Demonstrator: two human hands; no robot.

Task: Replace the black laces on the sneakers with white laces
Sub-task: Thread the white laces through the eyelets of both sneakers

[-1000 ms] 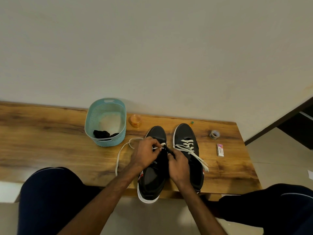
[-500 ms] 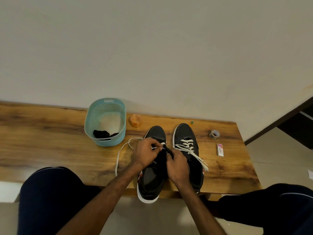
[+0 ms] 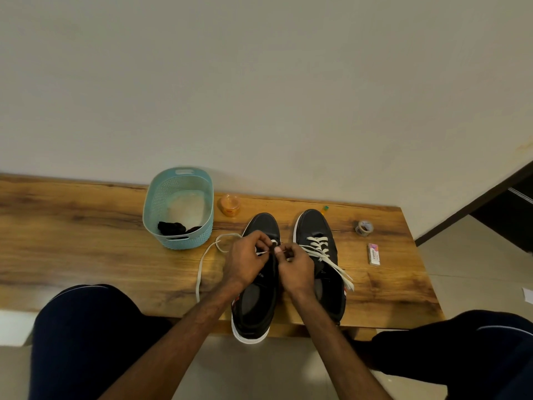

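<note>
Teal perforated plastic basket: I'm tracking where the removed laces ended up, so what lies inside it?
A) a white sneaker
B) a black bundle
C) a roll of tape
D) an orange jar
B: a black bundle, probably the old laces, lies against the near wall inside the teal perforated plastic basket.

Home setting, plain painted wall (image 3: 259,82), wooden bench (image 3: 72,241), tiled floor (image 3: 476,255), plastic basket (image 3: 161,209)

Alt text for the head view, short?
Left hand and right hand pinch a white lace at the left sneaker on a wooden bench; the right sneaker is laced white. A teal basket holds black laces.
</note>
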